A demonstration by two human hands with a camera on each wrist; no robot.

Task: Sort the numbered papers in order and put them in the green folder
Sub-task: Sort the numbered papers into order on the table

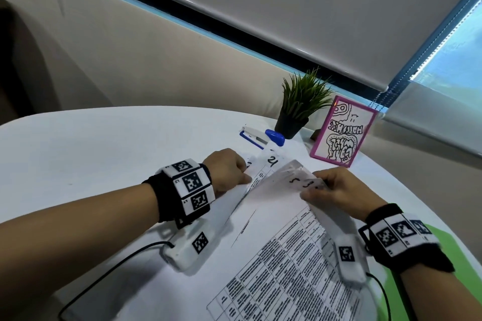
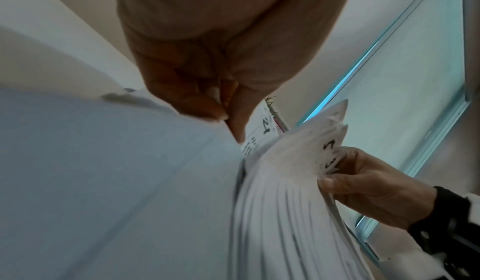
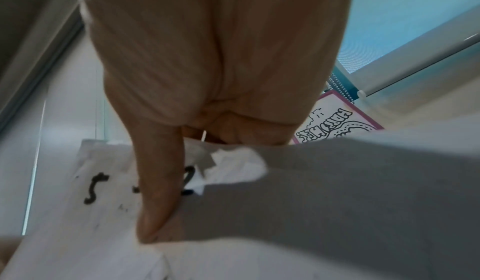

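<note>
Both hands hold a fanned stack of numbered white papers [image 1: 284, 206] over the white table [image 1: 104, 154]. My left hand [image 1: 229, 172] pinches the left part of the stack, where a sheet marked 21 [image 1: 271, 161] shows behind it. My right hand [image 1: 336, 190] grips the fanned right corners [image 2: 330, 147], its thumb [image 3: 158, 192] pressed over sheets marked 5 [image 3: 94, 188] and 3 [image 1: 307, 184]. A printed table page [image 1: 287, 268] lies on top near me. The green folder [image 1: 443, 240] lies flat under my right wrist at the table's right edge, mostly hidden.
A blue and white stapler [image 1: 260, 137] lies behind the papers. Beside it stands a small potted plant [image 1: 300, 107]. A pink-framed drawing [image 1: 344, 131] stands to the right. Wrist-camera cables [image 1: 104, 271] trail over the near table. The table's curved edge runs along the right.
</note>
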